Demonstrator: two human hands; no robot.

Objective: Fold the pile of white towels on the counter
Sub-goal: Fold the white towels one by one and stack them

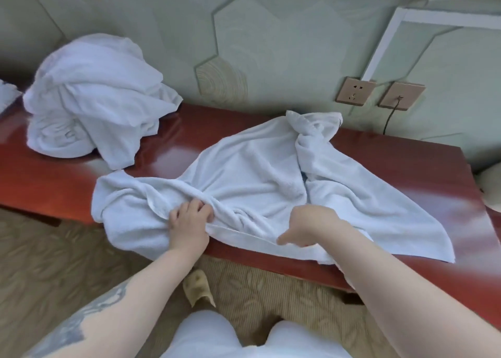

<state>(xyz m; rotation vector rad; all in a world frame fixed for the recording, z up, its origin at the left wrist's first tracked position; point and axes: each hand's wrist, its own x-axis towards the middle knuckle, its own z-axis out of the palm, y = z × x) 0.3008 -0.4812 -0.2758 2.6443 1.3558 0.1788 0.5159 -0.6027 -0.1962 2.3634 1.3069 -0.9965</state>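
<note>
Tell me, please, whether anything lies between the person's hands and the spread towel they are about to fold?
Nothing visible does. The left hand already bunches a fold of the spread towel, and the right hand rests on its near edge. The pile of towels sits apart, at the counter's far left.

Right hand [311, 229]: fingers hidden behind its own back, grip on the spread towel [244, 173] cannot be told. Left hand [189, 222]: fingertips buried in a towel fold. Left of the towel pile [92, 100], another white cloth [6, 93] cut by frame edge. Worktop [406, 162] under the spread towel hidden; its right end cropped.
</note>
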